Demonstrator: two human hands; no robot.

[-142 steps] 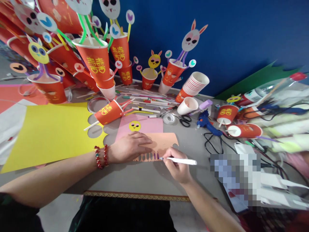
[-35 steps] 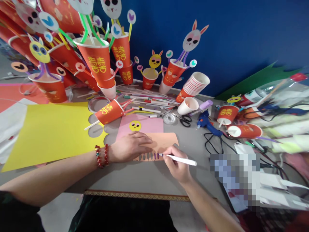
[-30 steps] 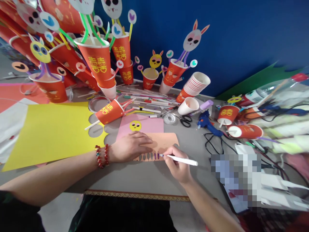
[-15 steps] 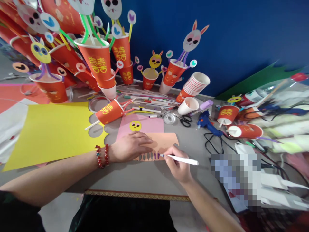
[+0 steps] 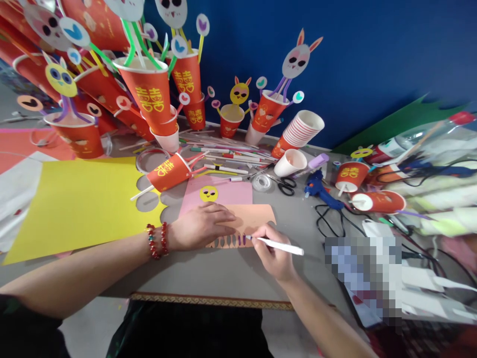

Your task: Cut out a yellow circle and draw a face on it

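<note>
My left hand lies flat with fingers stretched out over an orange paper sheet. Cut-out holes run along the sheet's lower edge, and purple marks show beside them. In my right hand is a white marker pen, its tip touching the sheet close to the purple marks. Under the orange sheet's upper edge lies pink paper, with a yellow paper face on it. A red paper cup rests on its side beyond my left hand.
Yellow paper covers the table's left side. Markers lie scattered at the back, before decorated cups. Scissors, tape and a blue glue gun with its cord sit to the right. Stacked cups stand behind.
The pen's back end has shifted slightly left, with its tip staying near the purple marks. My left hand keeps its place on the sheet.
</note>
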